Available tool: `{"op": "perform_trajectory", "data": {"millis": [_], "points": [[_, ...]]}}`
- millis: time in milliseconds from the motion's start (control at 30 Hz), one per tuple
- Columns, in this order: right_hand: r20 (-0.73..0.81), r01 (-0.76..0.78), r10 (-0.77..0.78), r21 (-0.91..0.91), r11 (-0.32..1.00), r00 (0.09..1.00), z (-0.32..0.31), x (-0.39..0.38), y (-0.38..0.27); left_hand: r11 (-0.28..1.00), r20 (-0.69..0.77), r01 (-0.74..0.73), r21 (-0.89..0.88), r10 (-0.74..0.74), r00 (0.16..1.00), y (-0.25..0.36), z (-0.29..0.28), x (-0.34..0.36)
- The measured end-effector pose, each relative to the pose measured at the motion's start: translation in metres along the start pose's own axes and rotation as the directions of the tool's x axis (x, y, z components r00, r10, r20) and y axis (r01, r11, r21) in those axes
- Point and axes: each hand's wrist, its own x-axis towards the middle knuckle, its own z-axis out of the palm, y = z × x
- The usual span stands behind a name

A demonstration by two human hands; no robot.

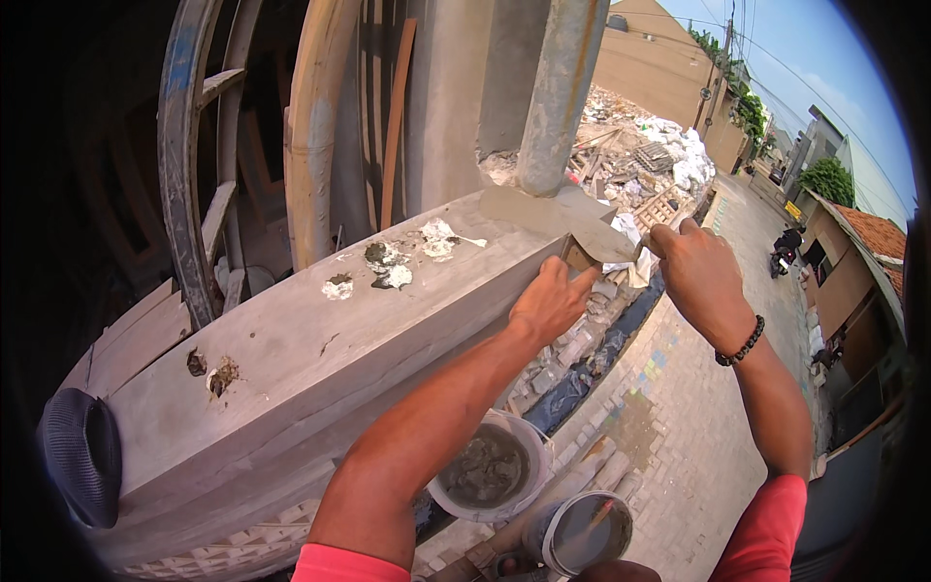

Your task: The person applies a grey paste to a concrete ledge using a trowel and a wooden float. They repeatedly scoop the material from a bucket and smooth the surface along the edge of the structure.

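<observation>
My right hand (700, 281), with a beaded bracelet at the wrist, is closed on a trowel. The flat grey trowel blade (603, 241) lies at the ledge's far right corner, beside smooth wet mortar (536, 205). This mortar surrounds the foot of a metal pole (557, 107). Just below the blade, my left hand (545, 306) holds a small brown board (579, 258) against the ledge's end; its fingers partly cover the board. The long concrete ledge (291, 364) runs from there toward the lower left, with dried splotches on top.
Below my arms stand a bucket of grey mortar (536, 441) and a bucket of murky water (621, 543). A dark knit cap (81, 456) sits at the ledge's near end. A ladder (179, 145) leans at left. Rubble (635, 145) lies beyond; a motorbike (782, 254) is on the paved lane.
</observation>
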Motion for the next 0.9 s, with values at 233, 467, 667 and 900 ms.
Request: {"op": "perform_trajectory", "data": {"millis": [233, 467, 667, 900], "points": [[0.046, -0.165, 0.167, -0.051, 0.985, 0.985, -0.017, -0.026, 0.028, 0.999, -0.002, 0.012, 0.031, -0.011, 1.000, 0.001, -0.002, -0.002], [-0.090, -0.065, 0.075, 0.107, 0.992, 0.993, -0.004, -0.012, 0.017, 1.000, 0.043, -0.001, 0.014, 0.001, 0.999, 0.000, -0.005, 0.000], [-0.136, 0.038, -0.015, 0.166, 0.985, 0.991, 0.013, 0.013, 0.003, 1.000, 0.025, 0.000, 0.006, 0.000, 1.000, 0.002, -0.001, 0.002], [-0.119, 0.040, -0.025, 0.122, 0.992, 0.993, 0.022, 0.017, 0.018, 1.000, 0.010, -0.014, 0.011, 0.014, 1.000, 0.000, -0.001, 0.000]]}}
